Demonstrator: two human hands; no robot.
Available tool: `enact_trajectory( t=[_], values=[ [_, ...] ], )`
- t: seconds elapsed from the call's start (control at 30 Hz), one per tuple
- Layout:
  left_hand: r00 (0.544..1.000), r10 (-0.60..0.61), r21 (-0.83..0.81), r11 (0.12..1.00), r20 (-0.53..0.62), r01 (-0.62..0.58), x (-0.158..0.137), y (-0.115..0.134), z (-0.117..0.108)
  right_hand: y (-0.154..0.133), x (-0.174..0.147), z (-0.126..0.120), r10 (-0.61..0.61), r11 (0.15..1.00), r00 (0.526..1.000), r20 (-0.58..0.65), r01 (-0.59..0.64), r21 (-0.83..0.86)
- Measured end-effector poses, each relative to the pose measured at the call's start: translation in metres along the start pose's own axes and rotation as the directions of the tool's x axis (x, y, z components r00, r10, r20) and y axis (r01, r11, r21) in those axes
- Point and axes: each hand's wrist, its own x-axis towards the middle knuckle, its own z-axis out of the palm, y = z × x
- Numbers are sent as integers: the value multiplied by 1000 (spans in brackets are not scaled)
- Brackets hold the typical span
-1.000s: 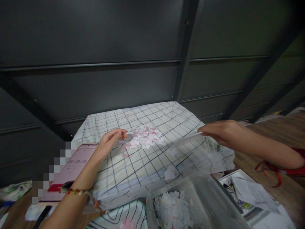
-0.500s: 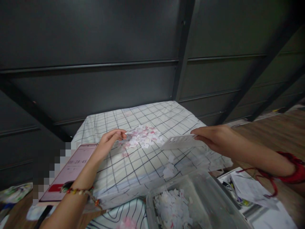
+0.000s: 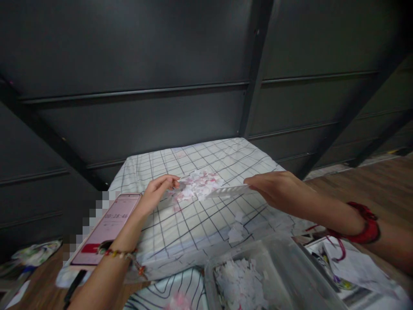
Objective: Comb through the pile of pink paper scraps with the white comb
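Note:
A pile of small white and pink paper scraps lies on the white checked cloth. My left hand is at the pile's left edge with its fingers pinched together. Something thin and see-through seems to extend from those fingertips, too faint to name. My right hand grips the end of a flat white slotted plastic piece. That piece is held low and slanted, its far end at the pile's right side; whether it touches the scraps I cannot tell.
An open clear plastic bin in front holds a heap of paper scraps. More scraps lie near the cloth's front edge. A phone showing a timer lies left, beside my forearm. Papers lie at right. A dark panelled wall stands behind.
My right hand has moved left, bringing the slotted white piece up to the pile's right side. My left hand keeps its pinch beside the pile. The view has shifted slightly.

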Motion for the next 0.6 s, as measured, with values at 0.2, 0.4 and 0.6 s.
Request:
enact_trajectory(
  t=[0.2, 0.4, 0.6],
  values=[
    [1000, 5, -26, 1000, -11, -5, 0, 0, 0, -7, 11, 4, -10, 1000, 1000, 17, 10, 10],
    [999, 33, -29, 999, 12, -32, -1, -1, -1, -7, 13, 5, 14, 1000, 1000, -20, -15, -24],
    [999, 43, -40, 998, 14, -42, -1, -1, 0, 8, -7, 2, 54, 998, 998, -36, -54, 10]
  ],
)
